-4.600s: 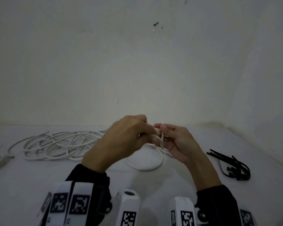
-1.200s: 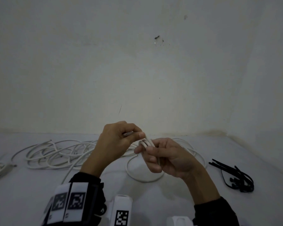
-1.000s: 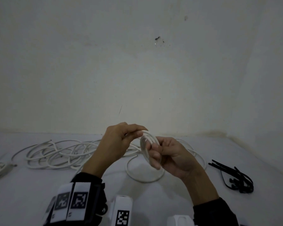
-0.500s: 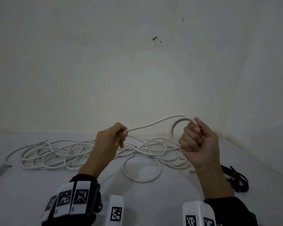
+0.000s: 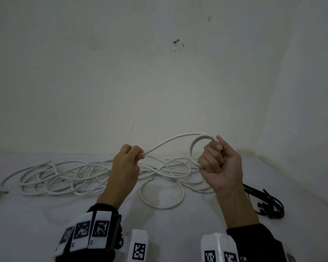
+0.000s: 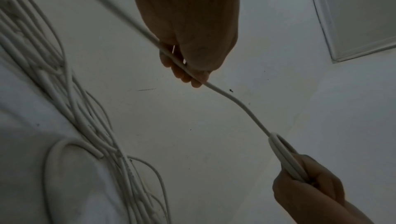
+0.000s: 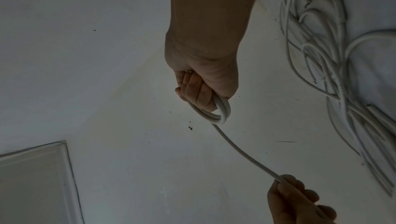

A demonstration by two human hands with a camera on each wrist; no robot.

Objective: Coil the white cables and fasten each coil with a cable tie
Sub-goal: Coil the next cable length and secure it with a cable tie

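Left hand (image 5: 126,163): raised, fingers curled, pinching white cable (image 5: 170,140).
Right hand (image 5: 221,165): raised, palm up, fist around cable loops.

A dim, off-white wall (image 5: 121,72) fills the upper frame, marked by a dark chipped spot (image 5: 176,42); below lies a white surface (image 5: 45,214).

No legible text, brand, number or sign in any view, only black-and-white square fiducial markers (image 5: 91,231) on white wrist-mounted housings at near left, further markers (image 5: 219,256) on housing at near right, patterns not readable as characters
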